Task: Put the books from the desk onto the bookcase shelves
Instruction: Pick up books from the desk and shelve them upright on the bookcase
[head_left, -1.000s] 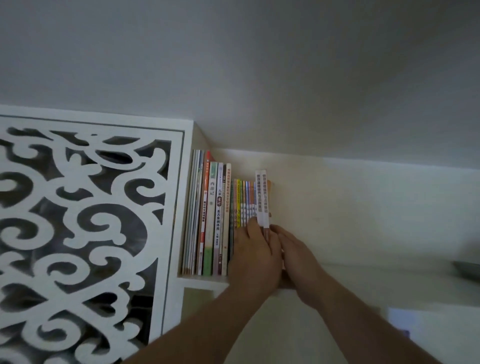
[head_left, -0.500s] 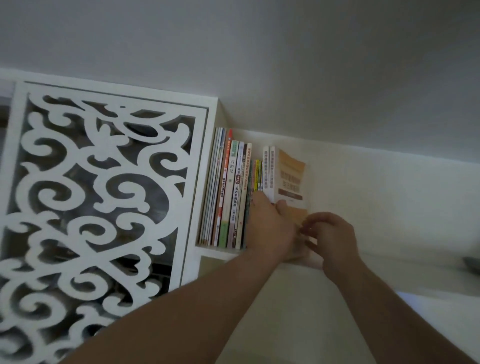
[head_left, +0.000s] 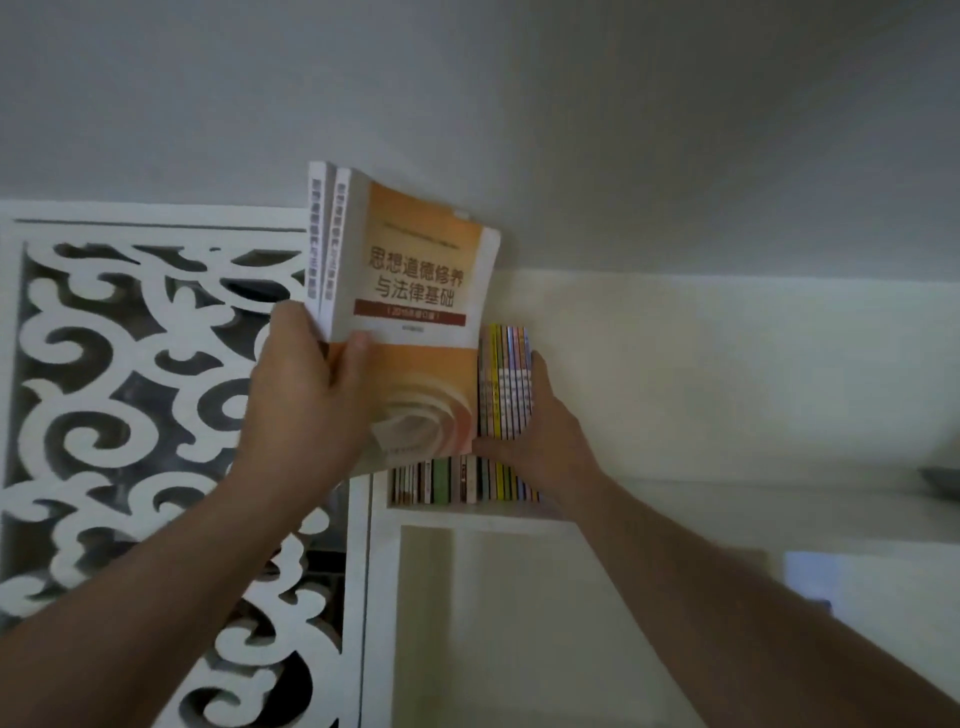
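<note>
My left hand grips two orange-and-white books by their lower spine edge and holds them upright in the air, in front of the top shelf. My right hand holds a bundle of several thin colourful books, lifted slightly above the shelf, with the fingers around its right side. A row of upright books stands on the shelf beneath; most of it is hidden behind the orange books and my hands.
A white carved fretwork panel fills the left. A white upright separates it from the open bookcase bay below the shelf. The pale wall backs the shelf, whose right part is bare. A dark dish edge shows at the far right.
My left hand has pulled the two orange books out of the row and raised them. My right hand has taken hold of the thin colourful books. The camera has moved closer.
</note>
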